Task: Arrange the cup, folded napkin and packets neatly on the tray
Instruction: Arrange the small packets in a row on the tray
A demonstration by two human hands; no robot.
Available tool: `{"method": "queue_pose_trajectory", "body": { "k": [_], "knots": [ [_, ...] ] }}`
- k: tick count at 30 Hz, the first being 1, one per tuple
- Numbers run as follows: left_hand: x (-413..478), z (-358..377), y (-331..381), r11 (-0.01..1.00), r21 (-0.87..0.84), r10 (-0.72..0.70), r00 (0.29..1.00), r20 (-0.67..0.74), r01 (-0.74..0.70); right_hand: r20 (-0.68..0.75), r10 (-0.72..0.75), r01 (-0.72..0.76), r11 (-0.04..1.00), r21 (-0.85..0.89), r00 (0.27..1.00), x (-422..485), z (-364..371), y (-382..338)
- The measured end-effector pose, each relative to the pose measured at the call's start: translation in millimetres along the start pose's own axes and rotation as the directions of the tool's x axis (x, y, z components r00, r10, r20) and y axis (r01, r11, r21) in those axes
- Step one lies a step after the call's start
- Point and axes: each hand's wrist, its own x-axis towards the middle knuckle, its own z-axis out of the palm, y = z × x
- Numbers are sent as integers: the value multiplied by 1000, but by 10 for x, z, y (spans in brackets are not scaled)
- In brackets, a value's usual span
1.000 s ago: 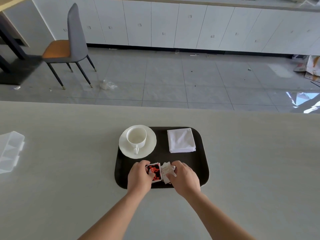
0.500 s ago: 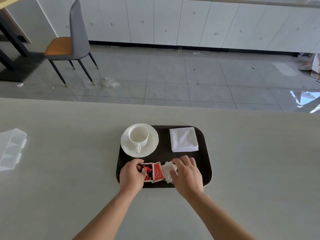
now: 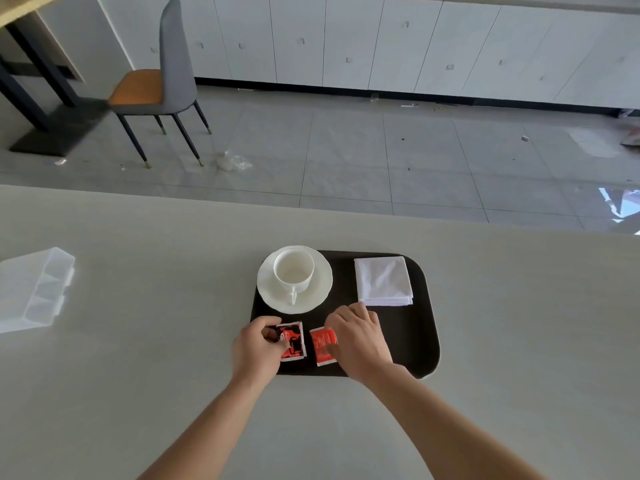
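Observation:
A dark tray [image 3: 420, 337] lies on the pale table. At its back left a white cup [image 3: 293, 273] stands on a white saucer [image 3: 318, 292], handle toward me. A folded white napkin [image 3: 384, 281] lies at the back right. Two packets lie side by side on the tray's front left. My left hand [image 3: 258, 348] pinches the red-and-black packet [image 3: 293, 341] at its left edge. My right hand [image 3: 360, 341] holds the plain red packet [image 3: 322, 345] at its right edge. A whitish packet seen earlier is hidden, perhaps under my right hand.
A clear plastic compartment box [image 3: 33, 291] sits at the table's left edge. Beyond the table's far edge is tiled floor with a grey-and-orange chair [image 3: 162, 81] and white cabinets.
The packets, bunched together between my hands before, are now spread apart into two separate pieces. My right hand shifted right; the whitish packet is no longer visible.

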Motion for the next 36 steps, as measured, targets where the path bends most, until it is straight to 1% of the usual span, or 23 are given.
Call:
{"method": "queue_pose_trajectory", "body": {
  "k": [4, 6, 8, 10, 11, 13, 16, 20, 22, 24, 26, 28, 30, 33, 36],
  "knots": [
    [8, -45, -20, 998, -50, -25, 1000, -12, 25, 49, 80, -85, 992, 98, 996, 47, -16, -47],
    [1, -47, -29, 996, -86, -25, 1000, -7, 25, 68, 91, -101, 983, 154, 994, 56, -58, -67],
    [7, -51, -41, 993, -118, -33, 999, 1, 32, 82, 104, -122, 956, 268, 991, 52, -119, -90],
    [13, -59, -51, 991, -131, -33, 999, 7, 34, 87, 178, -198, 904, 378, 980, 46, -185, -108],
    [14, -61, -50, 990, -135, -30, 1000, 5, 30, 81, 223, -237, 886, 397, 971, 43, -219, -118],
    [9, -60, -39, 989, -144, -24, 1000, -2, 23, 79, 284, -293, 887, 357, 956, 40, -269, -152],
    [-11, -55, -20, 986, -165, -20, 1000, 0, 20, 149, 306, -337, 896, 289, 941, 64, -257, -284],
    [-26, -72, -22, 982, -187, -19, 1000, -6, 17, 261, 315, -395, 846, 359, 913, 83, -164, -375],
    [-27, -80, -25, 983, -184, -21, 1000, -7, 20, 278, 305, -401, 811, 425, 911, 63, -159, -319],
    [-27, -66, -27, 983, -185, -24, 1000, 1, 24, 233, 287, -365, 813, 454, 929, -3, -175, -245],
    [-27, -32, -30, 981, -191, -28, 1000, 7, 29, 142, 279, -313, 840, 443, 950, -87, -192, -163],
    [-32, 20, -11, 979, -200, -30, 999, 27, 35, 67, 314, -309, 838, 450, 947, -169, -223, -69],
    [-33, 79, 50, 983, -182, -18, 998, 61, 29, 17, 368, -334, 824, 457, 930, -221, -256, 35],
    [-11, 183, 129, 997, -64, 57, 993, 103, -51, -7, 446, -394, 798, 456, 895, -290, -265, 181],
    [21, 255, 140, 990, 69, 118, 988, 101, -125, -7, 468, -420, 798, 433, 883, -331, -234, 240]
  ]
}}
